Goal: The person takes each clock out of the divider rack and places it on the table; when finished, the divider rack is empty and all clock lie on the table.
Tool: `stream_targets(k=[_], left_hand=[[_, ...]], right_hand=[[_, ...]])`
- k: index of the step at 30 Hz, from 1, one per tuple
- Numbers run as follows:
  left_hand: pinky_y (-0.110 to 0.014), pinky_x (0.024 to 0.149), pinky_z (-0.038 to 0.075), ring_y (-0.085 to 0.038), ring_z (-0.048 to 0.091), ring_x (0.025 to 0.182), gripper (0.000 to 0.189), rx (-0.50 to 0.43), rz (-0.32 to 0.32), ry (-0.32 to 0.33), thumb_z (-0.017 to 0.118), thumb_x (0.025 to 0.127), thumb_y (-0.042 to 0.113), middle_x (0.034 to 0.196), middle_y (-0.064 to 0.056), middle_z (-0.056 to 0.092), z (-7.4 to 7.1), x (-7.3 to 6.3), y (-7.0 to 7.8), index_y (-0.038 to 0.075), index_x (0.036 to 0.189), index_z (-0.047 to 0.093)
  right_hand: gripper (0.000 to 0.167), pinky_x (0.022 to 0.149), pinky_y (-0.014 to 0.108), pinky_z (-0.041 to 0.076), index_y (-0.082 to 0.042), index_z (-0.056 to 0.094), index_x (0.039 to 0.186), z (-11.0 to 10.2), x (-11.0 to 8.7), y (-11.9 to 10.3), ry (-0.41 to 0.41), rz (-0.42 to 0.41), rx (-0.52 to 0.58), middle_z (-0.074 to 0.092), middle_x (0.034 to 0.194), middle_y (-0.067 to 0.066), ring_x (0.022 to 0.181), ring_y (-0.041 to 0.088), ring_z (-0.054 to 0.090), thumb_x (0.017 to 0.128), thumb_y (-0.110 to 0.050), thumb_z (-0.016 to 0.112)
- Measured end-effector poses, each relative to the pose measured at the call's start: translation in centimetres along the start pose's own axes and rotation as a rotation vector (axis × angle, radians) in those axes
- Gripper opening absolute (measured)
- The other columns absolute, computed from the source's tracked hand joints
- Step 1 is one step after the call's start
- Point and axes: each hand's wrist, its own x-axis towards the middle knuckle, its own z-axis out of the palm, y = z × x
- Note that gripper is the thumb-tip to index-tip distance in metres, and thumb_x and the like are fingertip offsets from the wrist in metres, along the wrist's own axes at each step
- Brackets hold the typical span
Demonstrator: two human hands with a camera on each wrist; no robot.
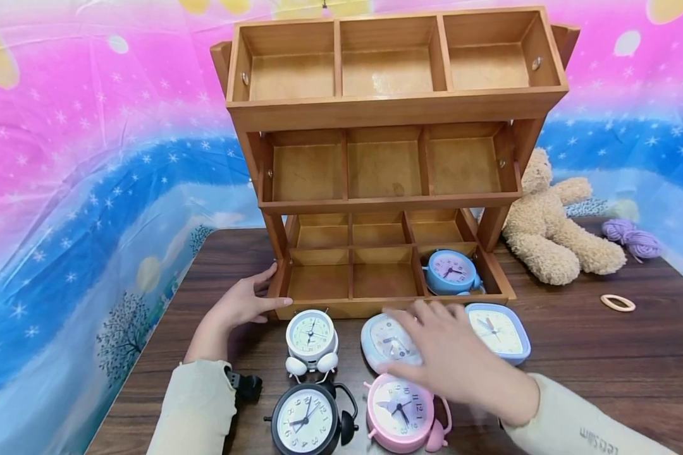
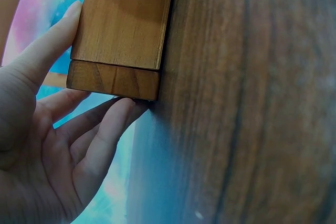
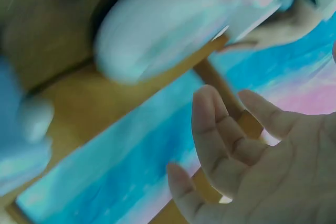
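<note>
My left hand (image 1: pixel 240 308) grips the lower left corner of a tiered wooden shelf (image 1: pixel 313 309); in the left wrist view its thumb and fingers lie around the wooden end. My right hand (image 1: pixel 449 354), blurred, hovers with loosely bent fingers over a pale blue oval clock (image 1: pixel 384 341), partly covering it, and holds nothing. Right of it lies a blue-rimmed square clock (image 1: pixel 498 332). Nearer are a pink alarm clock (image 1: pixel 399 411) and a black alarm clock (image 1: pixel 306 422); a white alarm clock (image 1: pixel 310 335) lies just before the shelf. A blue alarm clock (image 1: pixel 449 272) sits in the bottom-right front compartment.
Behind the shelf's right side sits a teddy bear (image 1: pixel 552 227), with purple yarn (image 1: pixel 632 239) beside it. A wooden ring (image 1: pixel 617 303) lies on the dark table (image 1: pixel 603 360). A printed cloth (image 1: pixel 91 158) hangs behind.
</note>
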Motion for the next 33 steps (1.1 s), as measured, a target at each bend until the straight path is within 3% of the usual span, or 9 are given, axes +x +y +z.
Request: stream_targets(k=[5, 8, 11, 21, 33], left_hand=[[-0.039, 0.078, 0.059, -0.030, 0.071, 0.093, 0.091, 0.009, -0.002, -0.002, 0.075, 0.089, 0.037, 0.158, -0.025, 0.025, 0.1, 0.0, 0.0, 0.022, 0.160, 0.020], [-0.040, 0.079, 0.059, -0.029, 0.071, 0.093, 0.091, 0.014, 0.001, -0.004, 0.075, 0.089, 0.039, 0.159, -0.026, 0.024, 0.0, 0.0, 0.0, 0.022, 0.160, 0.020], [-0.040, 0.079, 0.059, -0.030, 0.070, 0.095, 0.091, 0.005, 0.001, -0.004, 0.075, 0.089, 0.039, 0.158, -0.026, 0.024, 0.0, 0.1, 0.0, 0.022, 0.160, 0.020], [-0.040, 0.079, 0.059, -0.032, 0.069, 0.099, 0.091, -0.003, -0.003, -0.002, 0.075, 0.089, 0.038, 0.158, -0.026, 0.025, -0.1, 0.1, 0.0, 0.022, 0.160, 0.020], [-0.039, 0.078, 0.059, -0.032, 0.069, 0.100, 0.091, -0.015, -0.004, -0.003, 0.076, 0.089, 0.037, 0.157, -0.027, 0.026, 0.0, 0.3, -0.1, 0.023, 0.160, 0.021]], right_hand=[[0.084, 0.107, 0.071, 0.019, -0.019, 0.043, 0.152, -0.1, 2.0, 3.3, 0.038, 0.118, -0.039, 0.047, 0.150, 0.009, 0.140, 0.039, 0.033, 0.088, -0.073, 0.052], [0.085, 0.111, 0.072, 0.012, -0.012, 0.038, 0.154, -0.1, 2.9, 4.9, 0.001, 0.176, -0.011, 0.037, 0.156, 0.014, 0.147, 0.041, 0.018, 0.092, -0.068, 0.052], [0.084, 0.112, 0.069, 0.014, -0.004, 0.033, 0.155, -0.2, 3.4, 6.1, -0.051, 0.208, -0.003, 0.030, 0.158, 0.021, 0.147, 0.044, 0.014, 0.096, -0.061, 0.051], [0.094, 0.110, 0.067, 0.024, 0.008, 0.031, 0.151, -1.6, 5.0, 9.0, -0.151, 0.278, -0.042, 0.032, 0.153, 0.030, 0.143, 0.049, 0.021, 0.093, -0.060, 0.058], [0.107, 0.104, 0.061, 0.038, 0.026, 0.027, 0.141, -1.1, 7.6, 12.5, -0.336, 0.368, 0.016, 0.031, 0.143, 0.045, 0.130, 0.057, 0.037, 0.088, -0.058, 0.066]])
